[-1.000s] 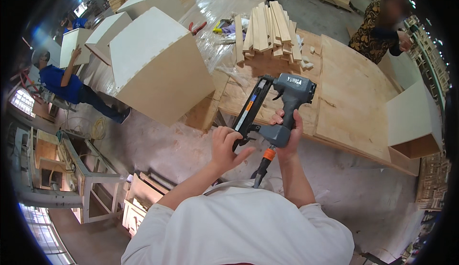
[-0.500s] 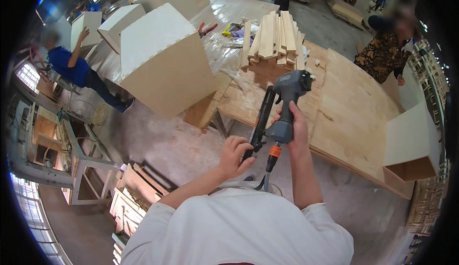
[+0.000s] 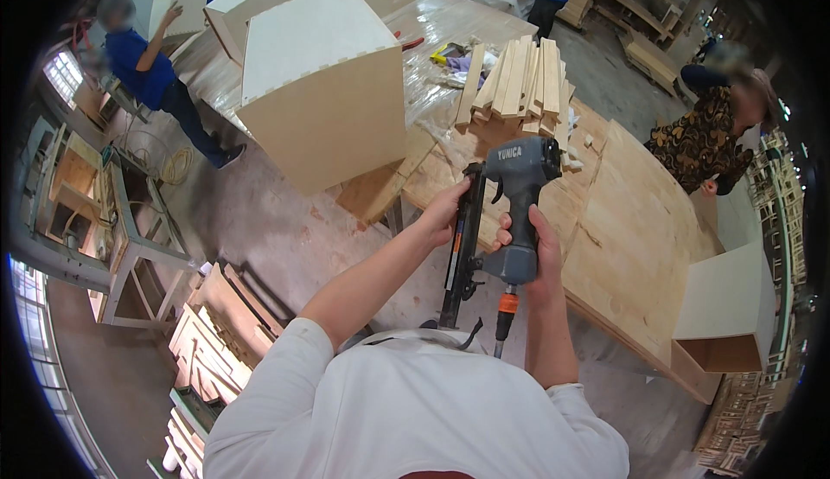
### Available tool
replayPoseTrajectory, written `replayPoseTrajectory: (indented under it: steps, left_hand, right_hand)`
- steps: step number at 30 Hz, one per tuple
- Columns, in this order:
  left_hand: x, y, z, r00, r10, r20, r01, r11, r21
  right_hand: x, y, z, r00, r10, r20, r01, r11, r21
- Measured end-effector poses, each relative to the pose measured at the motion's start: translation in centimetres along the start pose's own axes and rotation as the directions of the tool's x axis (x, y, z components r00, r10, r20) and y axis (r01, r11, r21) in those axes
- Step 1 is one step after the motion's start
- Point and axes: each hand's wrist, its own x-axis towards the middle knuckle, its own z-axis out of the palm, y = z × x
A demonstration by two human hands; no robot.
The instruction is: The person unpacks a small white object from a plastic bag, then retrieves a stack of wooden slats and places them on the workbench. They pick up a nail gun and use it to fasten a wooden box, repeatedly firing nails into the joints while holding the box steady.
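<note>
A dark grey pneumatic nail gun is held up in front of my chest, its long black magazine on the left side. My right hand is wrapped round the handle, closed. My left hand grips the upper part of the magazine near the nose, its fingers partly hidden behind. Below the handle hangs an air hose with an orange fitting. Just beyond the gun, a pile of light wooden strips lies on the plywood-topped table.
A large pale box stands on the table at left, with more boxes behind. An open box sits at the right end. People in blue and in a patterned top stand nearby. Stacked boards lie at lower left.
My left hand has slid from the lower end of the magazine up towards its nose end. My right hand keeps its hold on the handle. The view has shifted slightly.
</note>
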Motion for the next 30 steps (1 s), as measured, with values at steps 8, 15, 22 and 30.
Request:
replayPoseTrajectory:
  steps: [8,15,22,30]
  left_hand:
    - [-3.6,-0.2,0.0,0.942,0.217,-0.254,-0.082,0.888,0.453]
    - [-15.2,-6.3,-1.2,0.55,0.68,0.485,-0.66,-0.002,0.751]
    - [-13.3,-6.9,0.2,0.466,0.812,0.35,-0.626,0.023,0.779]
    - [-11.1,-5.1,0.3,0.337,0.931,0.139,-0.767,0.186,0.614]
  right_hand:
    - [0.9,-0.3,-0.4,0.999,0.027,-0.041,-0.029,0.998,-0.05]
    - [3.3,-1.2,-4.3,0.997,0.066,-0.033,-0.051,0.941,0.335]
    - [3.5,0.3,-3.7,0.993,0.117,-0.036,-0.092,0.91,0.404]
    - [3.0,1.1,-1.6,0.991,0.136,0.008,-0.127,0.899,0.418]
